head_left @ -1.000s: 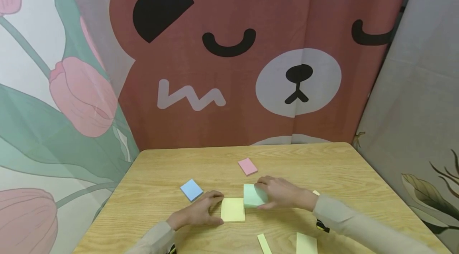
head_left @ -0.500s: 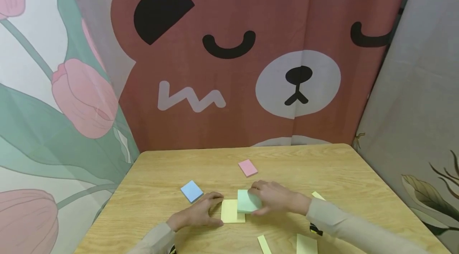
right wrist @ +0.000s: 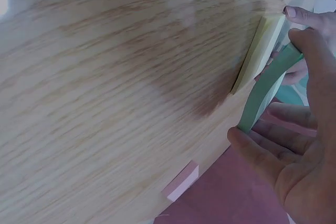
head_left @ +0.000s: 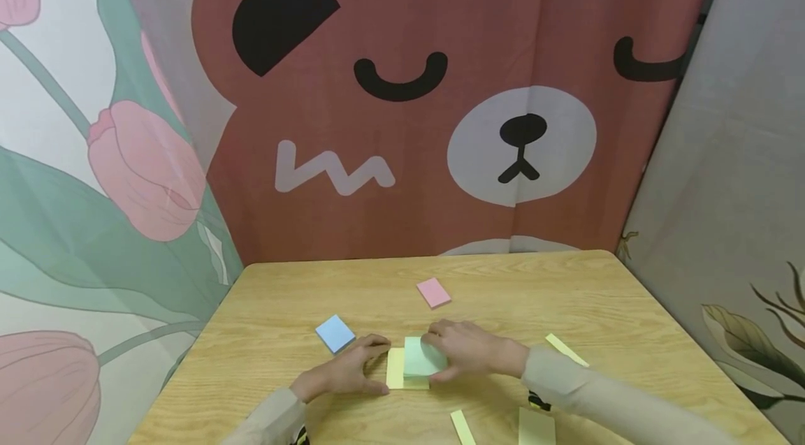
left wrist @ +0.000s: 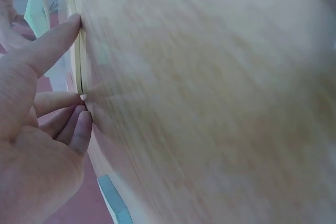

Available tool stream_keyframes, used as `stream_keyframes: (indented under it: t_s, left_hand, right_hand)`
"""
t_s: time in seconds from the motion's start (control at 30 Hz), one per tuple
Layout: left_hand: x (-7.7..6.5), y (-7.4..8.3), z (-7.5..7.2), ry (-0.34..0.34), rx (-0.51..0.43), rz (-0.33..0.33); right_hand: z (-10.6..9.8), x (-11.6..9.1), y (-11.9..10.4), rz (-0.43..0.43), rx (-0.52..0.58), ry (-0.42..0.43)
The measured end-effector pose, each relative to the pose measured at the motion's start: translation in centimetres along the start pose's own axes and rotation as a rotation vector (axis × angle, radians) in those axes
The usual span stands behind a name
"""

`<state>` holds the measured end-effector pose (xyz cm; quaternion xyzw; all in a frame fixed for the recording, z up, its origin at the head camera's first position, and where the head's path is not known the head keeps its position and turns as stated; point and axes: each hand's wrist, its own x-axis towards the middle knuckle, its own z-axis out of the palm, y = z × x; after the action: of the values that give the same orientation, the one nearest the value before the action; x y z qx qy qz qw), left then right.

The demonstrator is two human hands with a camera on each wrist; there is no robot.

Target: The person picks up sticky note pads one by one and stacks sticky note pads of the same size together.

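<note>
In the head view my right hand [head_left: 472,348] grips a green sticky note pad [head_left: 423,355] by its edges. That pad overlaps the right part of a yellow sticky note pad [head_left: 395,369]. My left hand [head_left: 348,369] holds the yellow pad at its left side, thumb at the near corner and fingers at the far one. From the right wrist, the green pad [right wrist: 262,90] looks slightly bowed between thumb and fingers, raised off the table beside the yellow stack [right wrist: 257,56]. The left wrist view shows thumb and fingertips against the edge of the yellow stack [left wrist: 79,64].
A blue pad [head_left: 335,333] lies left on the wooden table [head_left: 283,305], and a pink pad [head_left: 434,293] farther back. Narrow yellow strips lie in front [head_left: 464,428] and at right [head_left: 566,349]. Another pale yellow pad [head_left: 537,427] sits near the front. Printed curtains surround the table.
My right hand has moved left with the green pad, from beside the yellow pad to over its right part. The yellow strip at right is now uncovered. My left hand stays put.
</note>
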<state>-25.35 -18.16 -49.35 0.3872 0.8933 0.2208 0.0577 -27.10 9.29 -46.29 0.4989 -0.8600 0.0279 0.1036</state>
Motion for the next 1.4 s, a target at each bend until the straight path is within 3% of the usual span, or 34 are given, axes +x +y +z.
stream_keyframes:
  t_s: [0.43,0.83,1.1,1.4]
  left_hand:
    - [0.0,-0.1,0.2,-0.001,-0.021,-0.025]
    - [0.0,0.2,-0.1,-0.017,-0.007,-0.007]
    - [-0.1,0.1,-0.4,-0.04,-0.049,-0.011]
    - [-0.1,0.0,-0.3,-0.034,-0.03,0.001]
  right_hand:
    - [0.4,1.3,-1.0,0.01,0.013,-0.067]
    - [0.9,1.8,-1.2,-0.008,-0.016,-0.068]
    - [1.2,2.2,-1.6,-0.036,-0.032,-0.062]
    - [1.2,2.6,-2.0,-0.015,-0.048,-0.064]
